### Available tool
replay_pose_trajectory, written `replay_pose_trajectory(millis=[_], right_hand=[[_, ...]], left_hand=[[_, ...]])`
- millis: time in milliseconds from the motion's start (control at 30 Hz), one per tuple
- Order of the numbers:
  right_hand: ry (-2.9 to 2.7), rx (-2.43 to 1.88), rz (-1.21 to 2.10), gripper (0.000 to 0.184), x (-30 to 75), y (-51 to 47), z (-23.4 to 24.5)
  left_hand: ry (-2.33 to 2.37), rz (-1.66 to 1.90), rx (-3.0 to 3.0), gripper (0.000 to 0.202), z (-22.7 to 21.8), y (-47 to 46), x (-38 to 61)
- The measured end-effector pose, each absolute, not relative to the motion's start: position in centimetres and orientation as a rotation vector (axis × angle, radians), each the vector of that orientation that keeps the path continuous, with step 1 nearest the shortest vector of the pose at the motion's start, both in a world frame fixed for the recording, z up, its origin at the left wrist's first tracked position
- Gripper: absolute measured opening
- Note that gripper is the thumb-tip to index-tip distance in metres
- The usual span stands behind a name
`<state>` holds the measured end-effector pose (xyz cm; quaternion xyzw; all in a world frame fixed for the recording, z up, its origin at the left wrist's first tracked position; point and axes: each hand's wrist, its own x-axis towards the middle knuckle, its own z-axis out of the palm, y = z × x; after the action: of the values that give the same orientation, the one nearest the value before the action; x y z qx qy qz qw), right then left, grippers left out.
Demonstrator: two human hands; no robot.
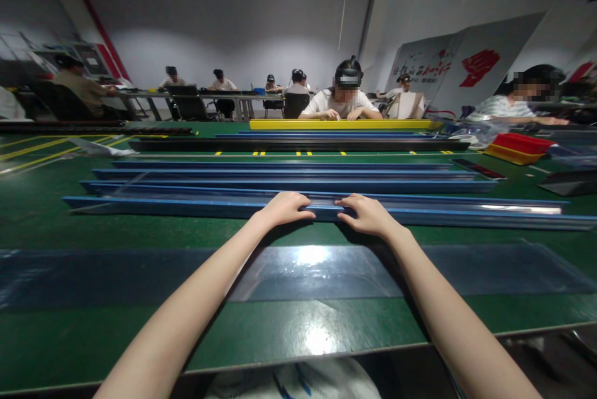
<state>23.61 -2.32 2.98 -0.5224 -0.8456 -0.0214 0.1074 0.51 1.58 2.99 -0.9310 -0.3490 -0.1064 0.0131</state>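
Note:
Both my arms reach forward across a green table (pixel 69 324). My left hand (pixel 285 207) and my right hand (pixel 366 214) rest side by side on the nearest long blue rail (pixel 163 206), fingers curled over its top edge and gripping it. The rail runs across almost the whole width of the table. A clear, shiny plastic strip (pixel 317 271) lies flat on the table under my forearms, between me and the rail.
Further long blue rails (pixel 280 184) lie parallel behind the near one, then a black rail (pixel 298 145) and a yellow rail (pixel 340 124). Red and yellow bins (pixel 520 147) stand at the right. A person (pixel 342 100) sits across the table; several others work behind.

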Motion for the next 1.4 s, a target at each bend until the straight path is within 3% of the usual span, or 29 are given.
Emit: replay_pose_trajectory(millis=[1400], right_hand=[[-2.554,-1.637,-0.206,0.023,23.37,-2.48,3.65]], left_hand=[[-1.202,-0.329,-2.781,0.036,3.36,1.42,0.48]])
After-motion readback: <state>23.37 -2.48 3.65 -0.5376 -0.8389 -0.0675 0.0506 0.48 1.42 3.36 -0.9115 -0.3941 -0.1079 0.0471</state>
